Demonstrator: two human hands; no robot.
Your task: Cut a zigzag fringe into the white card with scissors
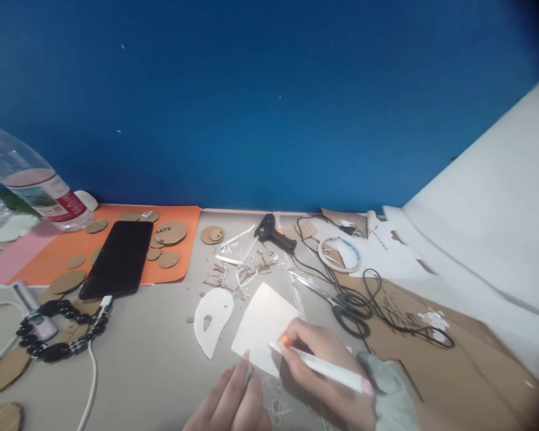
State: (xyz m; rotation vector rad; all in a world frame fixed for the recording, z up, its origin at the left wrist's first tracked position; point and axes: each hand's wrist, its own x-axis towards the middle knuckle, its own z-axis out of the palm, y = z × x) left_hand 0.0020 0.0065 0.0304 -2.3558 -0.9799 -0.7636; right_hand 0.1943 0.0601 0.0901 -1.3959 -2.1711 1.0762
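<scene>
"Two hands, 1 white card. L to R, quick: what's far L?"

"Clear plastic btl [49, 185] w/ red cap, glossy black bead bracelet [56, 352], smooth dark phone [119, 257] partly on an orange sheet [182, 269] w/ round cardboard discs [170, 233]."

"Mid?"

"Curved white cutout [215, 323], pointed at the near end, w/ a brown torn-looking patch. Then L hand [233, 398]: fingers extended, not wrapped round anything I can see, a fingertip at the white card's [263, 317] near edge. Can't see under the palm."

"Card's lie?"

"Just ahead of L hand, ahead and L of R hand. Matte, 4-sided, set askew; long axis seems to lean away to the R."

"Nearer hand?"

"Abt equal. R hand [327, 347] pinches a slim white pen [330, 371], pink end; its axis slants near-R to far-L, tip at the card's R half."

"Far R?"

"Metal scissors [326, 294], dark handles, then creased brown cardboard [467, 365]."
</scene>
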